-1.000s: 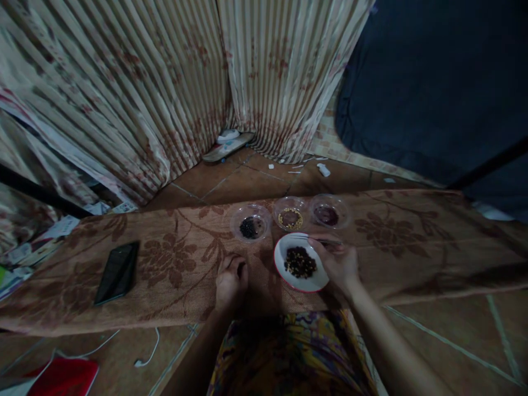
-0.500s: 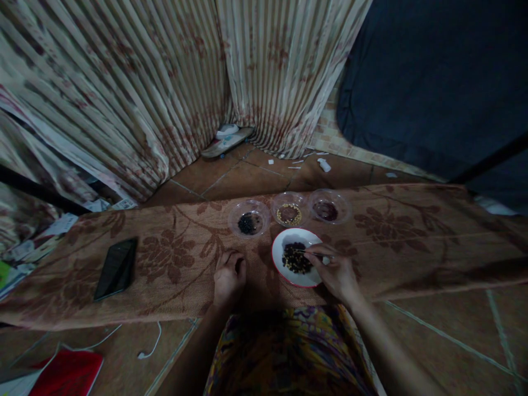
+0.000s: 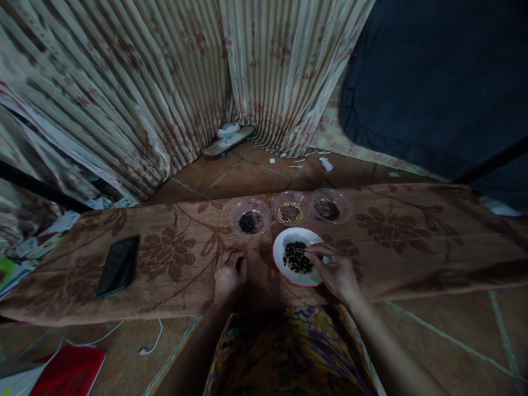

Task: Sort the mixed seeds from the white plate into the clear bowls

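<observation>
My right hand [image 3: 336,272] pinches a pair of thin metal tweezers [image 3: 304,251], whose tips reach into a white red-rimmed bowl [image 3: 282,239]. In that bowl lies a mixed heap of dark and yellow beans [image 3: 297,258]. Whether the tips grip a bean is too small to tell. Loosely curled, my left hand [image 3: 230,275] rests on the cloth left of the bowl, with nothing visible in it. Behind the bowl stand three clear plastic bowls: one with black beans [image 3: 248,222], one with yellow kernels [image 3: 290,213], one with dark red beans [image 3: 327,209].
A brown floral cloth [image 3: 177,291] covers the narrow table. A black phone [image 3: 117,266] lies at its left. Striped curtains [image 3: 173,82] hang beyond, and a dark blue cover [image 3: 433,82] is at right. On the tiled floor are a red bag [image 3: 72,368] and a white cable [image 3: 154,341].
The view has shifted very slightly. Both hands, the tweezers and the bowls look to be in the same places.
</observation>
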Available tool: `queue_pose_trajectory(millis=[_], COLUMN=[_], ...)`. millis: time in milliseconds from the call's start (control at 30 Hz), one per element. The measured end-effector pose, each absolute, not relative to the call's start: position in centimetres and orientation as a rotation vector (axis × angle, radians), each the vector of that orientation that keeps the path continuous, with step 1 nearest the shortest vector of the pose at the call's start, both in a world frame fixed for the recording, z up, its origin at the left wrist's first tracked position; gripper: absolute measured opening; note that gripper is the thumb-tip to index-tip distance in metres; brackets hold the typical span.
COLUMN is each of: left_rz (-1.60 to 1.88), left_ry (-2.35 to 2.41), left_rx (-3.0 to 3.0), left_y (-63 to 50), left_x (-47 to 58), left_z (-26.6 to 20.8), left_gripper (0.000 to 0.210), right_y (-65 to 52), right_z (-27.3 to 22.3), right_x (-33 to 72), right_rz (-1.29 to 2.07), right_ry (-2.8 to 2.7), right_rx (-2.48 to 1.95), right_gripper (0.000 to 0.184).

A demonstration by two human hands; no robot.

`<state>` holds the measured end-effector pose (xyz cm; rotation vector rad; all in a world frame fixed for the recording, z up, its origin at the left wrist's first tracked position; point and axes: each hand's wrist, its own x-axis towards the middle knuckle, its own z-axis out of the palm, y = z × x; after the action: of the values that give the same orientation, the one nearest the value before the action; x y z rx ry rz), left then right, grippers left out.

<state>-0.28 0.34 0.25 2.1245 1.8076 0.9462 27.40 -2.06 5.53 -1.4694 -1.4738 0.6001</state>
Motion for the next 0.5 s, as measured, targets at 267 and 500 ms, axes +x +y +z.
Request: queue_pose_trajectory(millis=[267, 500], left_rz=[0.936, 0.92], left_ry=[1.822, 1.822], left_rx=[2.101, 2.11], left_y=[0.3, 0.27], left_x=[-0.22, -0.18], left_z=[0.25, 0.53], left_gripper=[0.015, 0.014], right_y=[-2.18, -2.1], right_z=[5.57, 5.74], right_x=[27.46, 27.33], right_rz=[0.589, 0.587], right_ry=[-1.479, -1.458], right_rx=[-1.476, -1.487], right_gripper=[0.02, 0.023])
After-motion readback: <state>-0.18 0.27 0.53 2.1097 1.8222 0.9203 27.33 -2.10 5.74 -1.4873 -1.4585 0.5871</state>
